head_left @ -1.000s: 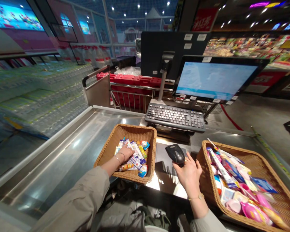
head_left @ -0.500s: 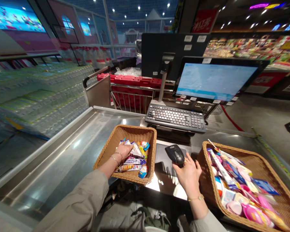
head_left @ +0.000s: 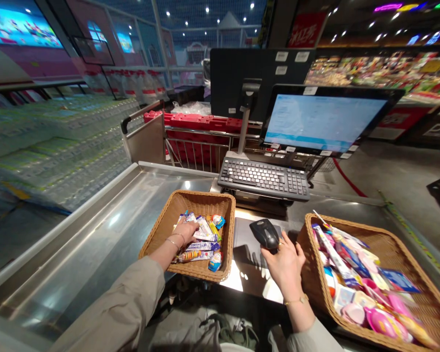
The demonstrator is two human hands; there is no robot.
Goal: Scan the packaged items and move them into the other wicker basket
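My left hand (head_left: 185, 231) is inside the left wicker basket (head_left: 152, 233). Its fingers are stretched out over white and purple wrapped snack packets (head_left: 205, 230), touching them; the thumb and fingertips are partly hidden. Around it lie a yellow packet (head_left: 215, 231), a striped snack stick (head_left: 189, 255), and blue-wrapped round sweets (head_left: 215, 261) near the front corner. A black handheld barcode scanner (head_left: 264, 232) is in my right hand (head_left: 286, 259), which is closed around its handle, with some fingers sticking out. The scanner is held over the counter between the two baskets.
Close to my right hand stands another wicker basket (head_left: 407, 244), holding packets and pink toys (head_left: 385, 322). Behind the scanner are a keyboard (head_left: 264, 177) and a lit monitor (head_left: 322, 122). The steel counter (head_left: 106, 234) has a raised edge; a metal cart (head_left: 198, 151) stands beyond it.
The whole view has shifted slightly. Both hands keep nearly the same places, the left among the packets and the right around the scanner.
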